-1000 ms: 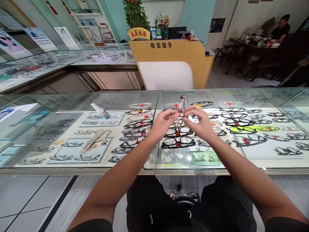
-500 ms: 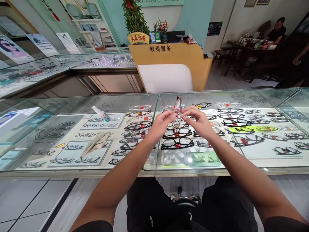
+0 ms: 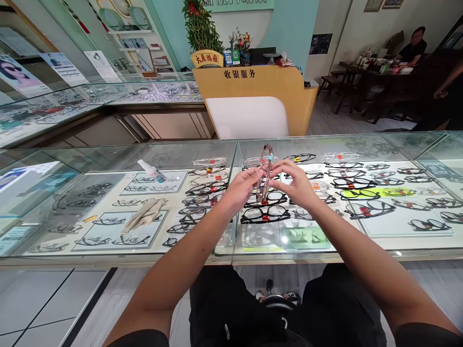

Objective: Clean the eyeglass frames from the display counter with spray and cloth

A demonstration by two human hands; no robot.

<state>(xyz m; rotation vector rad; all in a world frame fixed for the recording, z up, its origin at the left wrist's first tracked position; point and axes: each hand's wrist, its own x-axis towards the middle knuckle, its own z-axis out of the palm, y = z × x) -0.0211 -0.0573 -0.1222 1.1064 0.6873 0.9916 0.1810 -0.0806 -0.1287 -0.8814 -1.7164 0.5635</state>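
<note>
A pair of clear, pinkish-brown eyeglasses (image 3: 266, 166) is held up on end above the glass display counter (image 3: 202, 259). My left hand (image 3: 243, 188) pinches it from the left side, fingers closed. From the right, my right hand (image 3: 293, 182) grips it between thumb and fingers. Behind and below the hands, rows of eyeglass frames lie inside the case, among them a black pair (image 3: 265, 215) with a red tag. To the left, a white spray bottle (image 3: 152, 171) and a crumpled beige cloth (image 3: 144, 215) rest on the glass top.
Beyond the counter stands a yellow cash desk (image 3: 253, 86) with a white chair back (image 3: 249, 117) before it. Another display case (image 3: 155, 91) runs along the left. A person (image 3: 415, 48) sits at a dark table at the far right, and another person's hand (image 3: 440, 91) shows at the right edge.
The eyeglasses have turned slightly in my hands, so their folded temples show more from the side. My right hand has shifted a little left. The bottle and cloth have not moved.
</note>
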